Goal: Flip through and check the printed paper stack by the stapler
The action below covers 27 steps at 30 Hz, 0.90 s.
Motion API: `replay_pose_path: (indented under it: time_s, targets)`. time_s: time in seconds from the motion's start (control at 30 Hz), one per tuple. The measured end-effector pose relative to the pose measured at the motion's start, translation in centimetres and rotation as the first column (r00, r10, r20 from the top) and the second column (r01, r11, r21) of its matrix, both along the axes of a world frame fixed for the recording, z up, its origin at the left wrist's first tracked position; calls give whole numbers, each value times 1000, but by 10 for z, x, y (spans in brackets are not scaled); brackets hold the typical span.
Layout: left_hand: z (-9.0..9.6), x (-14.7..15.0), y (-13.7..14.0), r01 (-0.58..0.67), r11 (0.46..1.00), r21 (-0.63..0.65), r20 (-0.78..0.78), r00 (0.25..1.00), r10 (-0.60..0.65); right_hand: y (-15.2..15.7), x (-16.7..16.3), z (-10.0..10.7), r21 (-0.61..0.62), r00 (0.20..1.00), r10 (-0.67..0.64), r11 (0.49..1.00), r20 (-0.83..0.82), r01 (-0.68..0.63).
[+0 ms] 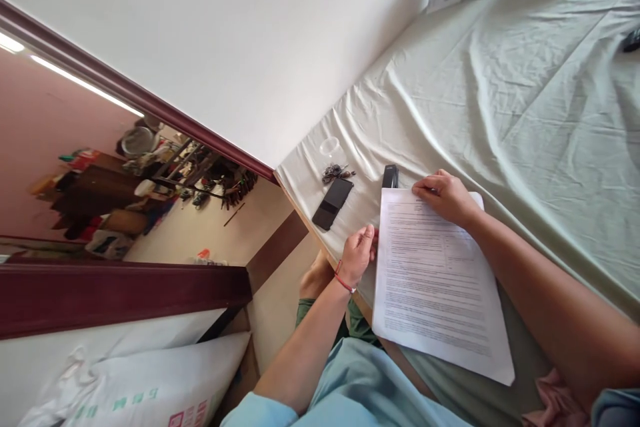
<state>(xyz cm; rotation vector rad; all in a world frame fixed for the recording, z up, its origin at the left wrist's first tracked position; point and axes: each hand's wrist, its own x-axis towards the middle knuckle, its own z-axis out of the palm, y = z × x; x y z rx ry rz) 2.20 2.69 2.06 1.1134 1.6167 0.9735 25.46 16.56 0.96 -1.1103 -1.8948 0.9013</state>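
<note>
Both hands' fingers [369, 235] touch papers [435, 280].

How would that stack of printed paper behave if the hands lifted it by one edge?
The paper stack would probably droop: the sheets look thin and overhang the bed's edge. It seems light. Loose sheets might fan apart, since the left hand and right hand steady opposite edges.
</note>
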Motion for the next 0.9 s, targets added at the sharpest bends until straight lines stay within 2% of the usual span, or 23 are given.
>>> replay_pose_path:
  time_s: [0.17,0.3,0.43,0.53,0.6,0.77,0.9]
  targets:
    - [0,1,-5,138,990,9,-173,976,-134,-3,-4,2,73,1000,-15,997,-26,17]
    - [-1,-1,-10,169,985,24,-321,935,-153,-3,-4,4,19,999,-36,999,11,36]
    - [0,-11,-17,142,987,69,-384,917,-105,5,16,12,-126,991,40,992,129,-24]
    - [-3,-20,-22,90,990,112,-408,912,-37,13,37,17,-273,973,181,952,143,-137]
    - [-7,-25,-24,51,991,125,-389,921,1,17,47,18,-322,963,234,930,137,-180]
    - [-18,-26,-26,-19,987,158,-360,930,76,19,56,14,-311,972,202,938,120,-156]
    - [-17,-23,-26,-44,981,187,-333,937,106,18,58,13,-303,984,130,949,117,-89]
